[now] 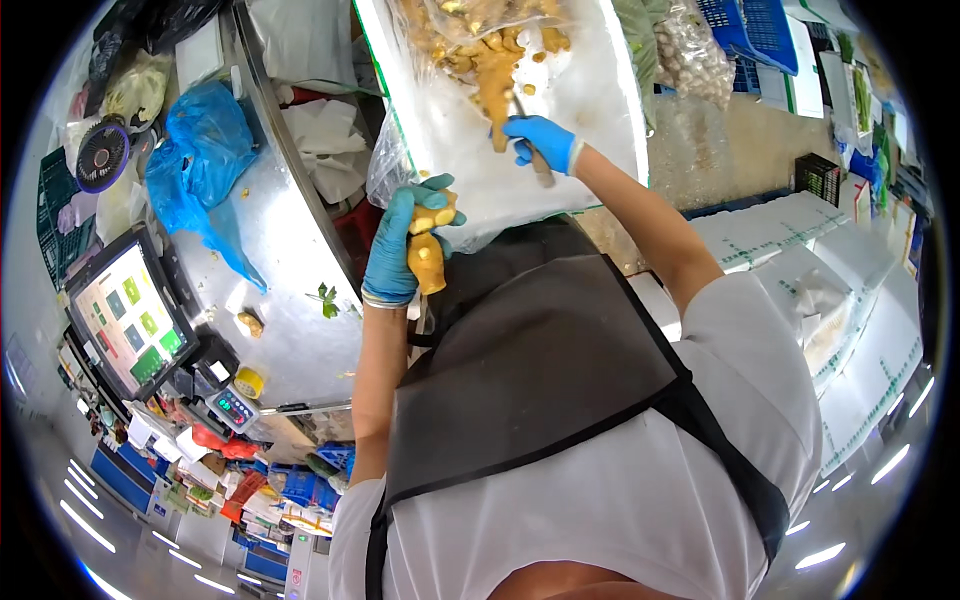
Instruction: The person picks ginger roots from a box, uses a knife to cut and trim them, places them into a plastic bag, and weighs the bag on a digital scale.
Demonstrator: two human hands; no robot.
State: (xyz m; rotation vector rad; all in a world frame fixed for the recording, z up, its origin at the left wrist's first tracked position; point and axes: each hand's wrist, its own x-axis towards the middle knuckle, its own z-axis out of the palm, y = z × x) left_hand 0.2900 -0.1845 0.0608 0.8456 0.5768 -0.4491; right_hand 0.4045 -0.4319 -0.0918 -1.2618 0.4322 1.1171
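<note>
In its teal glove, my left hand (405,236) grips a piece of ginger root (427,262) with several pale cut faces, just off the near left corner of a white foam box (592,161). My right hand (544,144), gloved in blue, is over the box and holds a knife by its brownish handle (540,166); the blade points away from me, beside a long ginger root (496,90). More ginger (450,56) lies at the far end of the box, partly under clear plastic film. A small cut bit (529,89) rests on the box's white surface.
To the left, a metal counter (292,255) bears a blue plastic bag (202,150), a green leaf (327,300), a small ginger piece (250,324), a touch screen (131,315) and a roll of yellow tape (248,382). White foam boxes (780,225) stand at right, and a bag of garlic (694,56) lies beyond.
</note>
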